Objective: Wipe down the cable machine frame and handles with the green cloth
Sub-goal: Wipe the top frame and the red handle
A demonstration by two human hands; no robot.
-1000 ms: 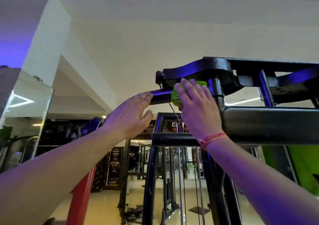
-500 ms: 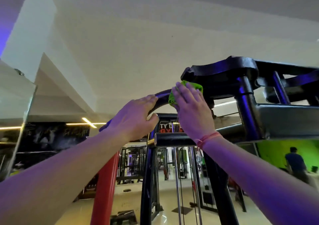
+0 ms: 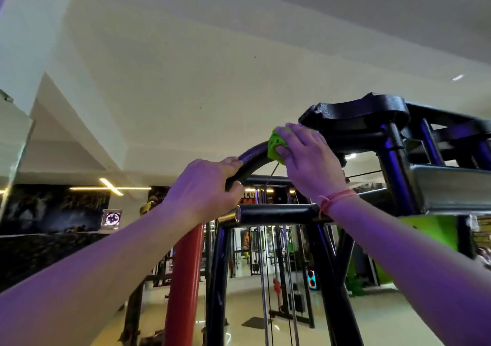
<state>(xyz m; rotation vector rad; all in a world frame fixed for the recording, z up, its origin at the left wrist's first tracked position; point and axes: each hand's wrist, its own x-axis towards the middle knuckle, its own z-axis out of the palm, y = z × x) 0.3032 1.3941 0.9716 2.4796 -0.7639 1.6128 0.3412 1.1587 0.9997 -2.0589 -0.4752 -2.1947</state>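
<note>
- A person's right hand presses the green cloth against the top of the black cable machine frame, fingers laid nearly straight over the bunched fabric where the curved bar meets the upper housing.
- The left hand grips that same curved bar just below the cloth, fingers over the top and thumb under, apparently steadying the reach overhead.
- The cloth sits bunched between palm and metal, partly hidden by the fingers, a cable running down just beneath it.
- By the look of things, the wipe is on the highest part of the frame; how much of it has been cleaned cannot be told from this view.
- Judged from here, the crossbar under the wrists, the black uprights, the red post and the handles, which are not in sight, may all remain to be done.
</note>
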